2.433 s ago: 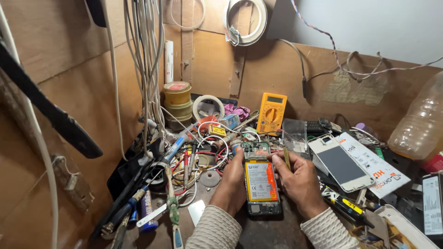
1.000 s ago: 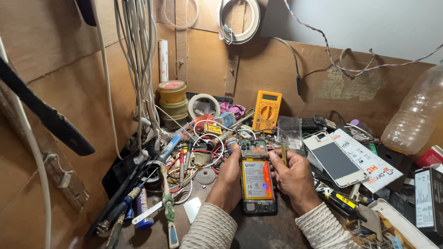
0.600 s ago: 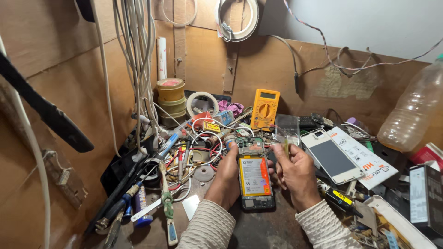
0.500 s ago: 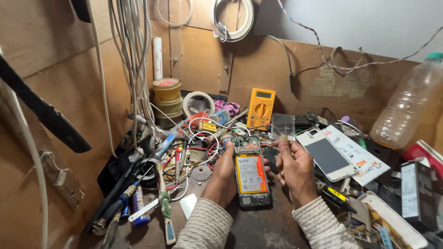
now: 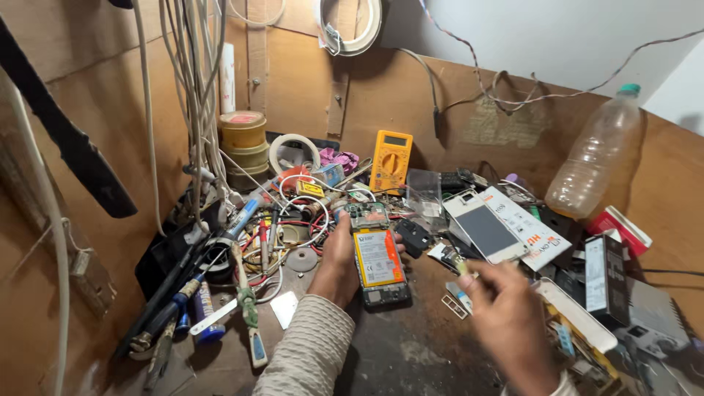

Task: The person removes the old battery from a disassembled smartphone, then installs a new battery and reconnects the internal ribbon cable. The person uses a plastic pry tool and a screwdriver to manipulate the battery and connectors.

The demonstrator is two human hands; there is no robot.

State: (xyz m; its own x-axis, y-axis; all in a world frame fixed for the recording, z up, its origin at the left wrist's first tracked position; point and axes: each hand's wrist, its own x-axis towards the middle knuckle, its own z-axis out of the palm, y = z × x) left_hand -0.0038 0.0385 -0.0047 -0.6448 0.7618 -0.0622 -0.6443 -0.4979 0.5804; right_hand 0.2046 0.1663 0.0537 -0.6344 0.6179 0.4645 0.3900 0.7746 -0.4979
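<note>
An opened phone (image 5: 378, 258) with its back off lies on the dark bench, showing an orange battery and a green circuit board at its top end. My left hand (image 5: 337, 258) grips its left edge and steadies it. My right hand (image 5: 506, 317) is off the phone, down and to the right of it. Its thumb and fingers are pinched on a small thin tool (image 5: 457, 262), whose tip points up and left toward the phone. I cannot tell what kind of tool it is.
A yellow multimeter (image 5: 390, 160) leans at the back. A white phone (image 5: 484, 229), a plastic bottle (image 5: 595, 163) and a red box (image 5: 620, 227) are on the right. Tape rolls (image 5: 243, 136), tangled wires (image 5: 293, 209) and screwdrivers (image 5: 246, 308) crowd the left. Cables (image 5: 192, 103) hang down.
My right hand has left the phone's right edge and drawn back toward me and to the right. The left hand stays on the phone. The view has shifted left.
</note>
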